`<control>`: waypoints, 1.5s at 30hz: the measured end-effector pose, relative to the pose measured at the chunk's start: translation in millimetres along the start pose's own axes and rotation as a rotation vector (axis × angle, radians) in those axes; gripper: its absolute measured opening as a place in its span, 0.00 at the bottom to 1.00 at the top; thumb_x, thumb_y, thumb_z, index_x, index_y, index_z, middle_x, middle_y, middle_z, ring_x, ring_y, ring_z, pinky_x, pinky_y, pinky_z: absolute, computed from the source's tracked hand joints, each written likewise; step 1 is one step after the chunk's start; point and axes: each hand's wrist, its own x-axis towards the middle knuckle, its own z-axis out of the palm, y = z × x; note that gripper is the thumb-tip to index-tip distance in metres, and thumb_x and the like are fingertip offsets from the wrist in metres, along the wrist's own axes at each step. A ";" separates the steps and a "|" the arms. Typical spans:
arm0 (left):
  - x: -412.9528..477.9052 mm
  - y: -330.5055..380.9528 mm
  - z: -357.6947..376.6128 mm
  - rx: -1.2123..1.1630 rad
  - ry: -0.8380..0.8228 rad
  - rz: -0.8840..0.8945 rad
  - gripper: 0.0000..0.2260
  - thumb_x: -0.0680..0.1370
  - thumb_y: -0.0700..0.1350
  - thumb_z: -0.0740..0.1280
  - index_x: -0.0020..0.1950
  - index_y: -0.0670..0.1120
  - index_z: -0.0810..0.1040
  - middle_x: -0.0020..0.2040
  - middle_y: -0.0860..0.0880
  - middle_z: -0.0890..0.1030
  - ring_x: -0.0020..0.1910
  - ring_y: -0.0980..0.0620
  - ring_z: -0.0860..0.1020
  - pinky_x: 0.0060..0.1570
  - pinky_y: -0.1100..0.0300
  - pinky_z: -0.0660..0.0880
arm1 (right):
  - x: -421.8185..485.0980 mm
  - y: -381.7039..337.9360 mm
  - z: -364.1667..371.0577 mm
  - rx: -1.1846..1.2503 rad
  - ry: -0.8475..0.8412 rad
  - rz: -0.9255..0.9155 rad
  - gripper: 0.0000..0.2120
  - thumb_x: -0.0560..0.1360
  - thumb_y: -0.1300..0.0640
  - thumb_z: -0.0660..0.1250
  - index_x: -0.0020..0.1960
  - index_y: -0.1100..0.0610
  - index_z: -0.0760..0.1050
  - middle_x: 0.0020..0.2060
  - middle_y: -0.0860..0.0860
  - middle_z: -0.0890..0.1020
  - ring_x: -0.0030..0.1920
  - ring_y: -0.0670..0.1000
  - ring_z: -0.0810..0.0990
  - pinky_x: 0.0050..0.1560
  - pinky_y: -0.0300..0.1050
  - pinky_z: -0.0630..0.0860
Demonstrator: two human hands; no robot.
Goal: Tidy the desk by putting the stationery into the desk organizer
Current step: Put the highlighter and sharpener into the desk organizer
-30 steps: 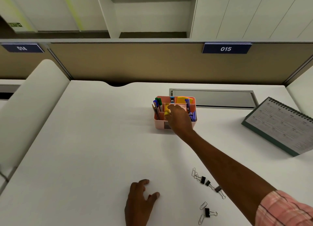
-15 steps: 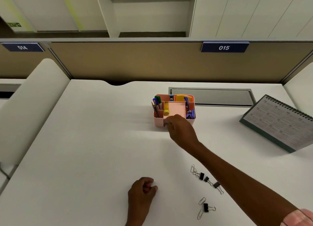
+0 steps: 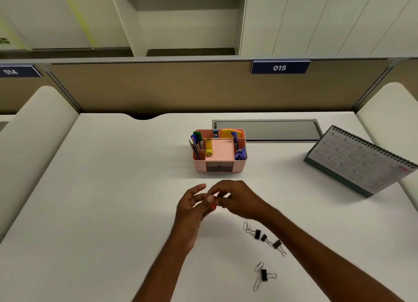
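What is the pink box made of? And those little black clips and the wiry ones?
The pink desk organizer looks like plastic: smooth, matte, evenly coloured walls with rounded corners. The black binder clips are probably painted metal with shiny wire handles. The paper clips look like thin bent silver wire, though they are too small to be sure.

Both forearms reach in from the near edge of the bench and converge over its middle. The left hand is raised, palm turned rightward, its fingers loosely spread and mostly straight. The right hand lies knuckles up, fingers curled toward the left fingertips and touching them; whether it pinches anything is unclear.
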 end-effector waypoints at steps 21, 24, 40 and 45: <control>50.3 -10.0 34.4 0.868 0.080 0.067 0.25 0.80 0.53 0.73 0.77 0.57 0.72 0.78 0.53 0.72 0.76 0.50 0.71 0.72 0.53 0.71 | 100.5 1.9 -52.5 -0.484 0.480 0.110 0.14 0.78 0.56 0.73 0.63 0.58 0.80 0.58 0.55 0.85 0.55 0.56 0.84 0.55 0.48 0.81; 62.8 -15.8 30.3 1.161 0.010 -0.008 0.33 0.81 0.58 0.70 0.83 0.56 0.61 0.85 0.51 0.59 0.83 0.46 0.60 0.78 0.48 0.64 | 107.8 3.4 -46.5 -0.665 0.472 0.048 0.14 0.78 0.55 0.73 0.61 0.59 0.81 0.58 0.57 0.84 0.55 0.58 0.83 0.51 0.50 0.81; 64.5 -52.3 13.2 1.747 -0.171 0.009 0.45 0.79 0.59 0.72 0.86 0.55 0.45 0.86 0.45 0.38 0.85 0.41 0.41 0.81 0.43 0.54 | 118.5 5.0 -43.1 -0.719 0.406 0.068 0.18 0.77 0.51 0.75 0.63 0.59 0.80 0.60 0.57 0.84 0.58 0.59 0.83 0.57 0.54 0.80; 61.6 -56.6 8.0 1.773 -0.207 0.030 0.47 0.80 0.61 0.69 0.85 0.55 0.39 0.84 0.45 0.33 0.84 0.41 0.36 0.82 0.42 0.47 | 122.8 5.5 -44.0 -0.693 0.363 0.095 0.16 0.78 0.51 0.73 0.61 0.58 0.82 0.59 0.57 0.84 0.57 0.58 0.84 0.58 0.52 0.80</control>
